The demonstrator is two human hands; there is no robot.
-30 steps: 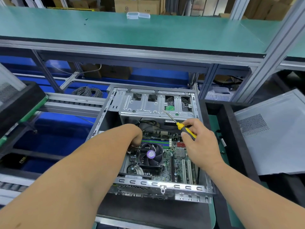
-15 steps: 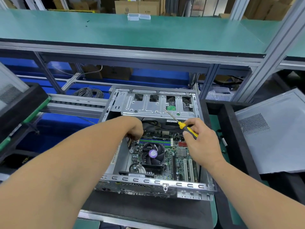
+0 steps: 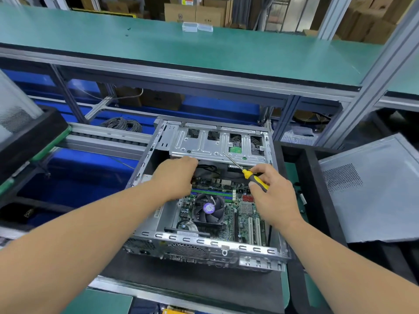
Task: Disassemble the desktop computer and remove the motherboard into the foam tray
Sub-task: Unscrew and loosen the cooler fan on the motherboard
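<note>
I see the desktop case (image 3: 204,248) lying open on the black mat (image 3: 192,282), motherboard (image 3: 235,214) seated inside, CPU fan (image 3: 209,208) near its middle. Left hand (image 3: 175,177) reaches in at the board's far left edge under the drive cage (image 3: 215,143), fingers curled down out of sight; can't tell what they hold, if anything. Right hand (image 3: 272,196) grips a yellow-black screwdriver (image 3: 249,175), shaft angled up-left with the tip over the cage. Removed side panel (image 3: 371,191) lies to the right in a black foam tray (image 3: 317,177).
</note>
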